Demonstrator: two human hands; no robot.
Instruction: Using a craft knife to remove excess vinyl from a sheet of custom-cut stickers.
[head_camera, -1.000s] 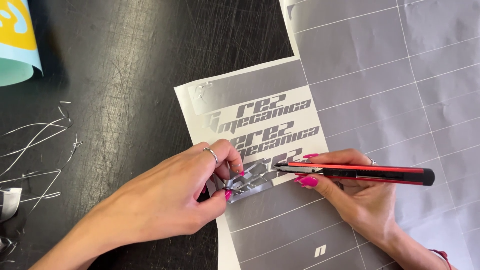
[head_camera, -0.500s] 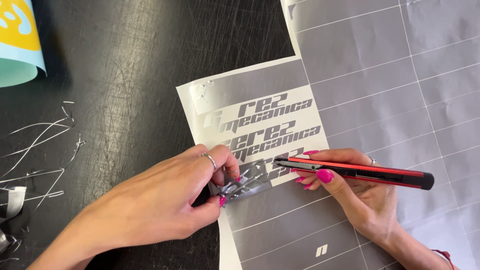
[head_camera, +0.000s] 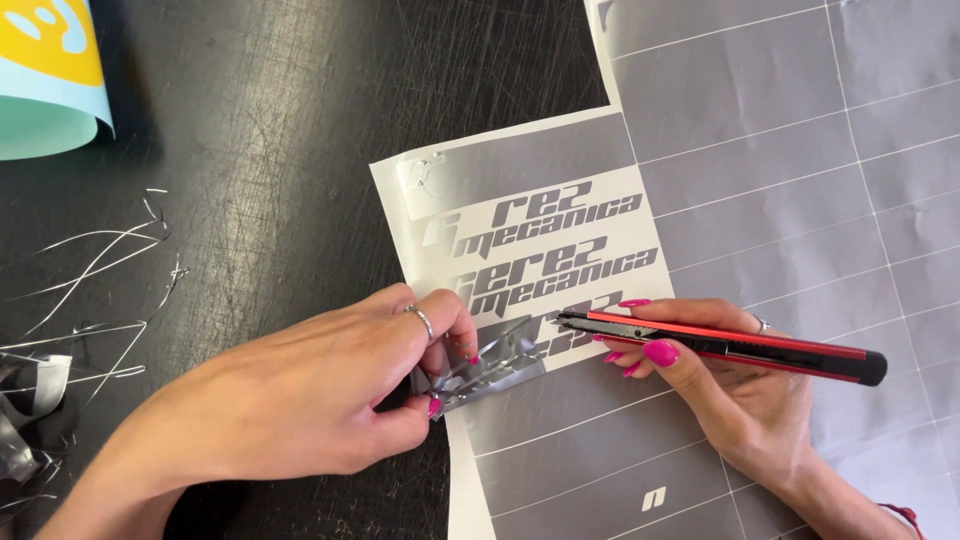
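Left to right: thin silver offcuts (head_camera: 90, 270) on the dark table (head_camera: 280, 120); left hand (head_camera: 300, 400) pinching a crumpled strip of waste vinyl (head_camera: 490, 365), thin, limp and easily torn, best gripped near its lifted edge; vinyl sheet (head_camera: 540, 230) beneath it; right hand (head_camera: 720, 385) closed around a red craft knife (head_camera: 720, 340)

Black tabletop (head_camera: 280, 120), faintly scratched. Silver-grey vinyl sheet (head_camera: 780, 130) crossed by thin white grid lines. White backing paper (head_camera: 560, 225) bearing grey block lettering. Crumpled shiny silver vinyl strip (head_camera: 490, 365). Red and black craft knife (head_camera: 720, 342), black end cap. Bright pink nail polish on left hand (head_camera: 300, 410) and right hand (head_camera: 740, 400); silver rings on both. Yellow and pale turquoise rolled sheet (head_camera: 45, 75). Thin silver offcuts (head_camera: 90, 290).
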